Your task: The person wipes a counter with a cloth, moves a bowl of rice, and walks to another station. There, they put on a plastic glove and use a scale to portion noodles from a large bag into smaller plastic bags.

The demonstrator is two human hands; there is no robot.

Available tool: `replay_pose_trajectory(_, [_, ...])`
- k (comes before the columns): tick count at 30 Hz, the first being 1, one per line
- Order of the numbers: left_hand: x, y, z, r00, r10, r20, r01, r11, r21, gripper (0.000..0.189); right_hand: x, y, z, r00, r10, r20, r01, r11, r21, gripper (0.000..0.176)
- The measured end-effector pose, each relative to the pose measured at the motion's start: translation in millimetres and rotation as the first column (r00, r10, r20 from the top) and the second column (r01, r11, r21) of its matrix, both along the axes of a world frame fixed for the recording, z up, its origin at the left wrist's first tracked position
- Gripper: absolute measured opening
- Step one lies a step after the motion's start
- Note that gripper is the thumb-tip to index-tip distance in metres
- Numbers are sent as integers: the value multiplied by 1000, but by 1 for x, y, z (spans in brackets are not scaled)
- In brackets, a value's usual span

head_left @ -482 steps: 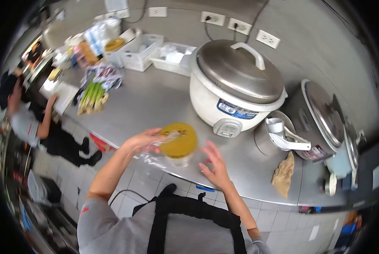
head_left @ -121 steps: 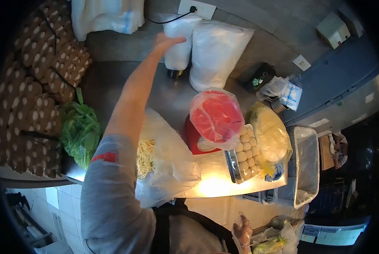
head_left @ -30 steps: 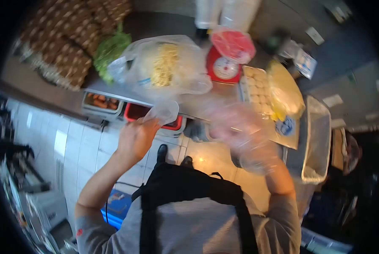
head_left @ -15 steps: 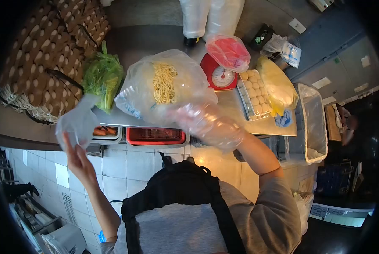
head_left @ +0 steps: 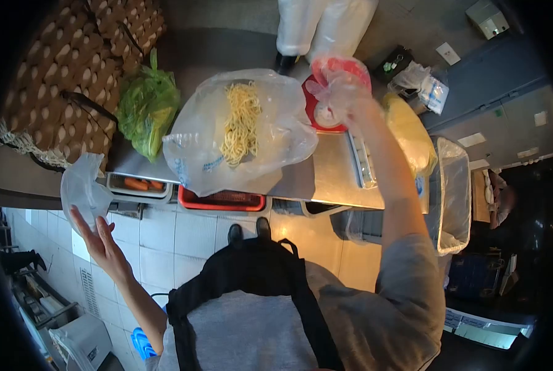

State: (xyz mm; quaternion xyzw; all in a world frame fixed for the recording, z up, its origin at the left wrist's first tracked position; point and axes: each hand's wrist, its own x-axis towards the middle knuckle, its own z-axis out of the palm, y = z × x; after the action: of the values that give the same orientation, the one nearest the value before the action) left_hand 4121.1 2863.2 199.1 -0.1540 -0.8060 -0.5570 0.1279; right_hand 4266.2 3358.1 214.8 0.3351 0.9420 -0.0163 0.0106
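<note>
My left hand (head_left: pixel 96 238) holds up a small clear plastic bag (head_left: pixel 83 190) by its lower edge, off the counter's left front. Inside a blurred clear plastic covering, my right hand (head_left: pixel 349 102) is over the red scale (head_left: pixel 318 119), by the pink bag (head_left: pixel 350 65) lying on it; its fingers are too smeared to make out. Noodles (head_left: pixel 241 123) lie on a large spread plastic bag (head_left: pixel 196 117) at the middle of the metal counter. A green bag of leafy vegetables (head_left: pixel 146 111) is left of them.
Beside my right forearm are a mostly hidden egg tray (head_left: pixel 364 162) and a yellow bag (head_left: pixel 409 133). A red basket (head_left: pixel 221 201) and a carrot tray (head_left: pixel 141 185) sit below the counter's edge. A lined bin (head_left: pixel 454 198) stands right; a brown patterned cover (head_left: pixel 60 80) lies left.
My right hand has moved from the noodle bag up and right to the scale and pink bag. My left hand and its small bag have shifted slightly left and down.
</note>
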Motion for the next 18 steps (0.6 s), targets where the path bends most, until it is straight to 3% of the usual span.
replay_pose_trajectory(1, [1, 0, 2, 1000, 6, -8, -6, 1000, -21, 51, 7, 8, -12, 991, 126, -47, -122, 989, 79, 56])
replay_pose_trajectory(2, [4, 3, 4, 1000, 14, -16, -14, 999, -35, 51, 3, -13, 34, 996, 64, 56, -67, 997, 47, 53])
replay_pose_trajectory(5, [9, 5, 1, 1000, 2, 1, -2, 999, -39, 50, 4, 26, 41, 877, 464, -126, -480, 863, -157, 38])
replay_pose_trajectory(6, [9, 6, 1, 1000, -12, 9, 12, 999, -35, 50, 0, 20, 64, 954, 220, -202, -283, 878, -385, 36])
replay_pose_trajectory(8, [13, 18, 3, 991, -133, -9, 133, 991, 13, 52, -2, 3, 86, 912, -103, -398, -186, 760, -623, 31])
replay_pose_trajectory(10, [18, 35, 2, 967, -242, -83, 246, 968, 47, 58, 2, -30, 91, 671, -243, -700, -376, 702, -605, 29])
replay_pose_trajectory(13, [25, 49, 8, 931, -335, -144, 334, 942, -32, 68, 11, -74, 107, 731, -144, -668, -434, 657, -616, 23])
replay_pose_trajectory(14, [26, 47, 6, 934, -331, -130, 332, 943, -22, 68, 14, -62, 100, 723, 179, -667, -483, 822, -303, 23])
replay_pose_trajectory(15, [26, 42, 5, 942, -319, -101, 322, 946, 16, 67, 23, -36, 89, 698, 474, -537, -536, 843, 48, 22])
replay_pose_trajectory(17, [24, 29, 3, 954, -296, -44, 299, 950, 93, 65, 45, -20, 89, 812, 333, -479, -395, 918, -31, 22])
replay_pose_trajectory(18, [20, 21, 0, 964, -251, -90, 254, 967, 27, 61, 62, -8, 87, 908, 238, -344, -295, 947, -124, 22])
